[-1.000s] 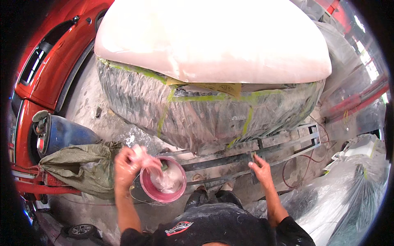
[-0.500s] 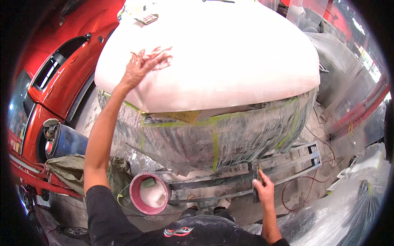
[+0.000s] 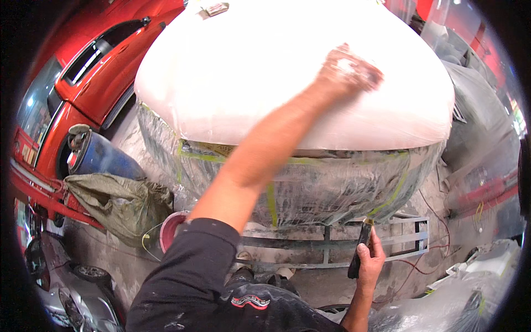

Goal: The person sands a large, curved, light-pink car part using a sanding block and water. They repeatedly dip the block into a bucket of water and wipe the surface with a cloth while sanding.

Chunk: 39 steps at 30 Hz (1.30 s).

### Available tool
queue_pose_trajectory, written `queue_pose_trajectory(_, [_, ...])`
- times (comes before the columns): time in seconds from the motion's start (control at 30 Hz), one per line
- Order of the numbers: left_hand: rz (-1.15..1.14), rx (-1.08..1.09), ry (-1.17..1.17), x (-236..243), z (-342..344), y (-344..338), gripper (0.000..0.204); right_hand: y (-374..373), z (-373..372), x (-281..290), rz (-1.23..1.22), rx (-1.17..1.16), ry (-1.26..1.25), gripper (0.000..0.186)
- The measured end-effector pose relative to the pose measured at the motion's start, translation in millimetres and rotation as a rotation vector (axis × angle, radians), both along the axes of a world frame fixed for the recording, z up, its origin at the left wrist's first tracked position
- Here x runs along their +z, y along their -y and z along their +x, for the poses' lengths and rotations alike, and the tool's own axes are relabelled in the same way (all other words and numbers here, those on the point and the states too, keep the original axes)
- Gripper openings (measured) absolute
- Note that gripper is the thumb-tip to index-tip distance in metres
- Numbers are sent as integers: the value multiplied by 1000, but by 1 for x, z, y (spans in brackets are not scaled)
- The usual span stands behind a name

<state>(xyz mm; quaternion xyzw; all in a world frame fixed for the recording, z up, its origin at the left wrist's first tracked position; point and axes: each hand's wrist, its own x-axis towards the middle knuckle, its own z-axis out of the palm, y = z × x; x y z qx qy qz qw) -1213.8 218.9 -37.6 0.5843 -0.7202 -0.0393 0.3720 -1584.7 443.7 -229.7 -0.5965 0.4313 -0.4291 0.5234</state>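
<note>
My left hand (image 3: pixel 348 72) is stretched across the right part of a white, curved vehicle panel (image 3: pixel 232 66), smeared by motion and covered in whitish, wet material; I cannot make out whether it grips anything. Down at the lower right, my right hand (image 3: pixel 371 260) is closed around a long black block (image 3: pixel 354 268), held upright beside the metal frame. Plastic sheeting with green tape (image 3: pixel 310 188) wraps the body beneath the panel. A pink bucket (image 3: pixel 168 232) is partly hidden behind my left arm.
A red vehicle (image 3: pixel 105 83) stands at left, near a blue drum (image 3: pixel 113 157) and olive sacking (image 3: pixel 119 202). A metal frame (image 3: pixel 404 249) lies low before me, with hoses (image 3: pixel 445 232) on the floor. Plastic-covered items (image 3: pixel 475 138) line the right; a grey car (image 3: pixel 72 290) is lower left.
My left hand rose from the bucket onto the white panel, then swept rightward across it. My right hand stays on the black block, shifted slightly right in the picture.
</note>
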Motion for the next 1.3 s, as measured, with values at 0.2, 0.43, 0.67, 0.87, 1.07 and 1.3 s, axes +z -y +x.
queue_pose_trajectory(0.2, [-148, 276, 527, -9, -76, -38, 35, 22, 37, 32, -124, 172, 70, 67])
queue_pose_trajectory(0.43, [-173, 313, 451, -7, 51, -118, 19, 15, 60, 37, -177, 304, -3, 65])
queue_pose_trajectory(0.67, [-140, 698, 344, -6, 177, -193, 38, 19, 71, 58, -274, 318, -60, 67])
queue_pose_trajectory(0.87, [-30, 737, 408, -8, 280, -199, 40, 12, 99, 90, -497, 387, -189, 69])
queue_pose_trajectory(1.07, [-36, 861, 430, 10, 270, -204, 45, -1, 146, 119, -732, 401, -215, 68])
queue_pose_trajectory(1.3, [-68, 779, 332, -12, 252, -251, 57, -5, 245, 170, -984, 205, -333, 59])
